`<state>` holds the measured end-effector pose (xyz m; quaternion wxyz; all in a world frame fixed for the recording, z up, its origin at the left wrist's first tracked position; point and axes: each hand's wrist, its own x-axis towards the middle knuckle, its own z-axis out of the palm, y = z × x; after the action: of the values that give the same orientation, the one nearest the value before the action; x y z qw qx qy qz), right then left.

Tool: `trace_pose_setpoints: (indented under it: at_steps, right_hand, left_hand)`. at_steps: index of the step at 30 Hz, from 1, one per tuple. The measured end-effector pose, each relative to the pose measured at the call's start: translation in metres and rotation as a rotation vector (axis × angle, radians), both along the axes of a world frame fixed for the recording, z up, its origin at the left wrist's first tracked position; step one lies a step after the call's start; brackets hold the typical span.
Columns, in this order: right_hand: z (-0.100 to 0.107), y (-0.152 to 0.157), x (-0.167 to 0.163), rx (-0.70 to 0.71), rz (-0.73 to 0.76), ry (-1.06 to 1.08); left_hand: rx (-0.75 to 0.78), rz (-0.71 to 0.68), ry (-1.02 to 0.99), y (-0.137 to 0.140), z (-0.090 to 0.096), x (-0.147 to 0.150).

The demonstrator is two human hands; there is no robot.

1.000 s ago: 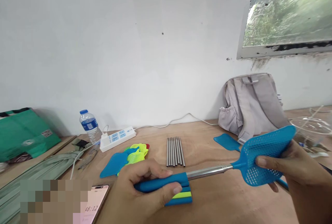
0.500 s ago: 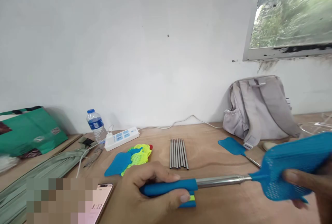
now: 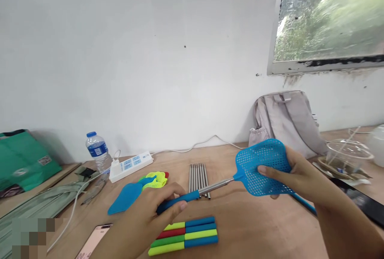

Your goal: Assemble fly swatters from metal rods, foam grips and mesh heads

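A blue fly swatter (image 3: 267,167) with a telescopic metal rod is held up between my hands. My left hand (image 3: 153,207) is closed around its blue handle. My right hand (image 3: 295,175) grips the mesh head, thumb across the front and fingers behind it. Below my left hand lie several coloured foam grips (image 3: 201,235) in blue, yellow, red and green. Metal rods (image 3: 198,175) stand in a row just beyond the handle. Loose blue and yellow swatter heads (image 3: 126,197) are heaped beside my left hand. Under my right forearm shows a blue handle (image 3: 304,203), the rest hidden.
A phone (image 3: 96,239) lies at front left. Behind it are a white power strip (image 3: 132,166), a water bottle (image 3: 97,149) and a green bag (image 3: 27,163). At right are a grey backpack (image 3: 288,119), a clear plastic cup (image 3: 349,153) and a black device (image 3: 360,201).
The held swatter has shifted left and farther from me, its mesh face now turned toward me. The foam grips show more fully. The view has swung right, bringing in the cup and black device.
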<state>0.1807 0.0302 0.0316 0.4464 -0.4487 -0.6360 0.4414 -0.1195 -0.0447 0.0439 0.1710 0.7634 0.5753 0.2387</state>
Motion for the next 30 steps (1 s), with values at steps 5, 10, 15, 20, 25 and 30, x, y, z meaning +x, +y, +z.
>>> trace_pose_setpoints:
  at_steps: [5, 10, 15, 20, 25, 30]
  right_hand:
    - [-0.006, 0.01, -0.012, -0.013, 0.089, 0.04]
    - [-0.011, 0.027, -0.01, -0.027, 0.067, 0.496]
    - [-0.02, 0.044, -0.012, -0.129, 0.11, 0.627]
    - [-0.033, 0.042, -0.037, -0.106, 0.156, 0.374]
    - [-0.048, 0.021, -0.069, -0.067, 0.353, -0.067]
    - [-0.068, 0.002, -0.097, 0.167, 0.371, -0.267]
  left_hand:
    - [-0.072, 0.002, -0.024, 0.003, -0.005, 0.003]
    - [-0.257, -0.103, -0.427, 0.021, -0.026, 0.019]
    - [-0.443, -0.073, -1.121, 0.046, -0.053, 0.04]
    - [-0.441, -0.022, -1.165, 0.051, -0.061, 0.045]
    - [-0.374, -0.014, -1.004, 0.053, -0.065, 0.046]
    - [-0.24, -0.032, -0.852, 0.054, -0.07, 0.05]
